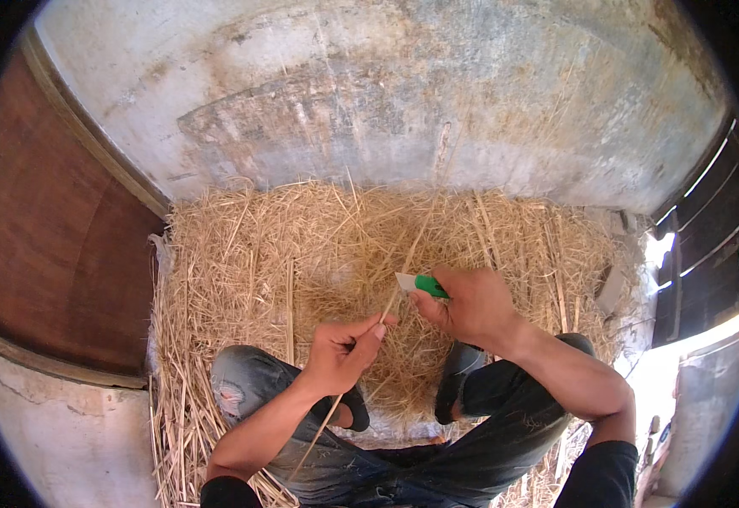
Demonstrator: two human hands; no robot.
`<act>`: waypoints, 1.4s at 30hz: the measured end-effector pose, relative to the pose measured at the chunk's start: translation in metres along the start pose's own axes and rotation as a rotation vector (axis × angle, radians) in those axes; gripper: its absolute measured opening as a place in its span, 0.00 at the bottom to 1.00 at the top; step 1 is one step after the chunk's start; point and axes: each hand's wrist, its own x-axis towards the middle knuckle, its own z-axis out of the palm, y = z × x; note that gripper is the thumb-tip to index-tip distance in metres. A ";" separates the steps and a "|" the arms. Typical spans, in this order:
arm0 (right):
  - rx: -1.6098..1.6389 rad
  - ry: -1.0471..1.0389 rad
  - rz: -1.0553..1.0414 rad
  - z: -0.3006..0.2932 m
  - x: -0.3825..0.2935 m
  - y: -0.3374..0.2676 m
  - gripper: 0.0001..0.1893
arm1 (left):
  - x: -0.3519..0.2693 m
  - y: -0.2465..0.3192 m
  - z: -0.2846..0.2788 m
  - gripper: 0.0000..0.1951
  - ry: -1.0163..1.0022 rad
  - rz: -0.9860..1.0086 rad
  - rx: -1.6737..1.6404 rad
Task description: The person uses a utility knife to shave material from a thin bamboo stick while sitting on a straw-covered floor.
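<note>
My left hand (347,352) pinches a thin, pale plant stalk (316,438), perhaps straw or split bamboo, between thumb and fingers. The stalk runs slantwise from over my thigh, through the fingers and up beyond the hands. My right hand (471,305) grips a green-handled utility knife (432,286) with its wide blade out, pointing left. The blade lies at the stalk, a little above my left hand; whether it cuts into it cannot be told. Fine shavings or straw (401,374) lie beneath both hands, between my feet.
Dry straw and shavings (249,254) cover the floor up to a stained plaster wall (369,95). Longer stalks (182,438) lie at the lower left, near a brown wooden panel (52,222). A brick-like block (611,291) sits at the right, before dark slats (703,254) with daylight showing through.
</note>
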 end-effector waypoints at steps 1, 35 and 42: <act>-0.037 0.018 -0.012 0.004 0.001 0.003 0.21 | 0.002 0.004 -0.001 0.14 -0.005 0.006 0.010; 0.532 -0.002 0.143 -0.017 0.002 -0.007 0.16 | 0.001 0.005 0.001 0.13 0.101 0.215 0.271; 0.481 0.066 0.073 -0.009 0.004 -0.004 0.18 | 0.005 -0.003 0.008 0.13 0.137 0.355 0.540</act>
